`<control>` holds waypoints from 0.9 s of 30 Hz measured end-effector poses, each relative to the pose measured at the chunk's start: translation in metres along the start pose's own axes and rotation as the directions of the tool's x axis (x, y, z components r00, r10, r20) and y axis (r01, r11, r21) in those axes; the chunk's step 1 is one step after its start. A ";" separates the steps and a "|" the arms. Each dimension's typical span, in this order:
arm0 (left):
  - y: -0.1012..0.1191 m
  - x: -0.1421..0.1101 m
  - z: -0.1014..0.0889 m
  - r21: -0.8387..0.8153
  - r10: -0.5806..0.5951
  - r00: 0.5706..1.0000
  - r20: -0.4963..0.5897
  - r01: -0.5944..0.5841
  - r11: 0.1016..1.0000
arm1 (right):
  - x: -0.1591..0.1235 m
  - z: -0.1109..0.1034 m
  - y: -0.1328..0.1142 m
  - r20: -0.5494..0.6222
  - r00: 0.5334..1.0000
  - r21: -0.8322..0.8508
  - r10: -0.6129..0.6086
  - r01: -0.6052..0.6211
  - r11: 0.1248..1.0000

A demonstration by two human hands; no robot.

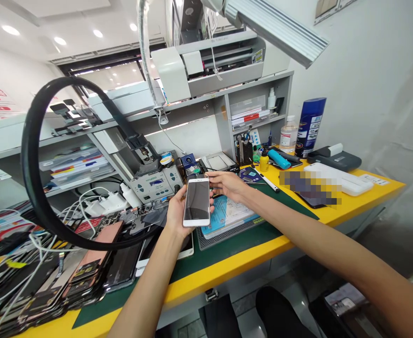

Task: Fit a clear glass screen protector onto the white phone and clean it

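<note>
A white smartphone [197, 203] with a dark screen is held upright and slightly tilted above the work mat. My left hand [175, 212] wraps round it from behind, with fingertips showing along its right side. At its top right corner, the bent fingers of my right hand [230, 184] grip the edge; part of that contact is hidden. Beneath both hands lie a blue-and-white sheet [224, 217] and a grey perforated tray [210, 243] on the green mat [183, 268]. Another white-framed phone [187, 247] lies partly behind my left forearm.
Stacks of phone parts [83, 277] and white cables [42, 244] crowd the left side. A thick black hose [30, 178] loops over them from the grey soldering station [153, 188]. A white pen [270, 183], blue spray can [310, 126] and white case [340, 178] occupy the right.
</note>
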State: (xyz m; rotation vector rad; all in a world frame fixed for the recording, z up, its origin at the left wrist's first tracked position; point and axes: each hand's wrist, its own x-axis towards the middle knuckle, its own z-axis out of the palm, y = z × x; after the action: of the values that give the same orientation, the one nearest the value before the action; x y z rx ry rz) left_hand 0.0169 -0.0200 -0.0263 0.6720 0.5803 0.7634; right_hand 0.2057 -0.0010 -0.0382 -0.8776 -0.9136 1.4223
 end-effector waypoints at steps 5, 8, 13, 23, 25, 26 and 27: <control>0.000 0.000 -0.001 -0.003 0.005 1.000 0.011 -0.005 1.000 | 0.000 0.001 -0.001 -0.003 1.000 -0.001 0.002 -0.002 1.000; 0.000 0.001 -0.002 -0.009 0.011 1.000 0.020 -0.011 1.000 | 0.000 0.000 -0.001 0.000 1.000 0.001 0.006 -0.006 1.000; 0.000 0.002 -0.005 -0.028 0.001 0.999 0.050 0.000 1.000 | -0.001 0.001 -0.002 -0.004 1.000 -0.003 0.007 -0.007 1.000; 0.000 0.002 -0.003 -0.020 -0.003 0.999 0.052 0.004 1.000 | -0.004 0.004 -0.004 -0.007 1.000 0.000 0.007 -0.007 1.000; 0.000 0.001 -0.001 -0.014 -0.004 0.999 0.044 0.004 1.000 | -0.004 0.003 -0.004 -0.008 1.000 0.002 0.008 -0.008 1.000; 0.000 0.001 -0.001 -0.010 -0.003 0.999 0.041 0.003 1.000 | -0.004 0.003 -0.004 -0.008 1.000 0.002 0.008 -0.008 1.000; 0.000 0.001 0.000 -0.006 -0.002 0.999 0.039 0.002 1.000 | -0.004 0.003 -0.004 -0.009 1.000 0.002 0.008 -0.008 1.000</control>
State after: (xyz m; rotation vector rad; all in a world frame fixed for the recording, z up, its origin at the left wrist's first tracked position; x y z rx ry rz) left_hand 0.0169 -0.0193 -0.0265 0.6789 0.5428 0.7485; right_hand 0.2046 -0.0051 -0.0337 -0.8857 -0.9027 1.4250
